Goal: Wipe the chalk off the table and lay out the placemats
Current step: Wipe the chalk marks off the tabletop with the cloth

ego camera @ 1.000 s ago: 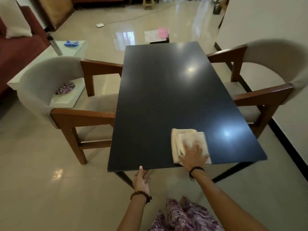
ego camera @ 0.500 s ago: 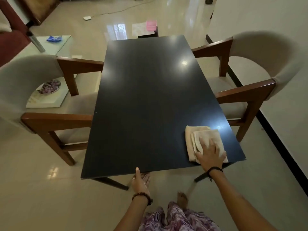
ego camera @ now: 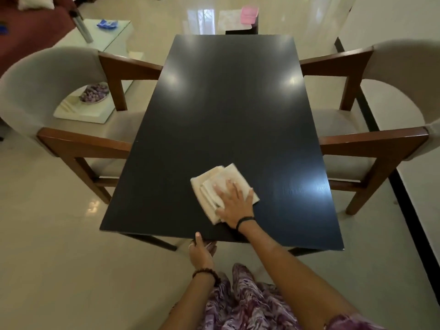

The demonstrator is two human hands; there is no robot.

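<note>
Right hand (ego camera: 234, 202): flat on a folded cream cloth (ego camera: 220, 190), fingers straight and spread, pressing down rather than gripping. Left hand (ego camera: 201, 250): at the near edge of the counter (ego camera: 226, 103), thumb up over the edge, fingers tucked beneath it; it appears to clasp the edge as a brace, though the fingers are mostly hidden.

Cloth position: near end of the dark counter, slightly left of centre, lying flat on the surface and set back a little from the near edge.

Step in hand (judgement): wiping. No chalk marks can be made out on the counter from this view; glare patches on the glossy top could hide faint residue. Wiping looks close to done, or is a last pass over the near end.

Placemats: none on the counter. A pale flat sheet (ego camera: 234, 21) with a pink box (ego camera: 249, 11) on it sits on a small dark stand beyond the far end; it could be a placemat, cannot tell.

Chairs: one armchair (ego camera: 71, 110) on the left, another (ego camera: 385, 115) on the right, both drawn up to the counter.

Next move calls for (judgement): keep an even flat-palm pressure, sweep any patches not yet covered, then lift the cloth clear and fetch the placemats, which lie well beyond reach from here.
</note>
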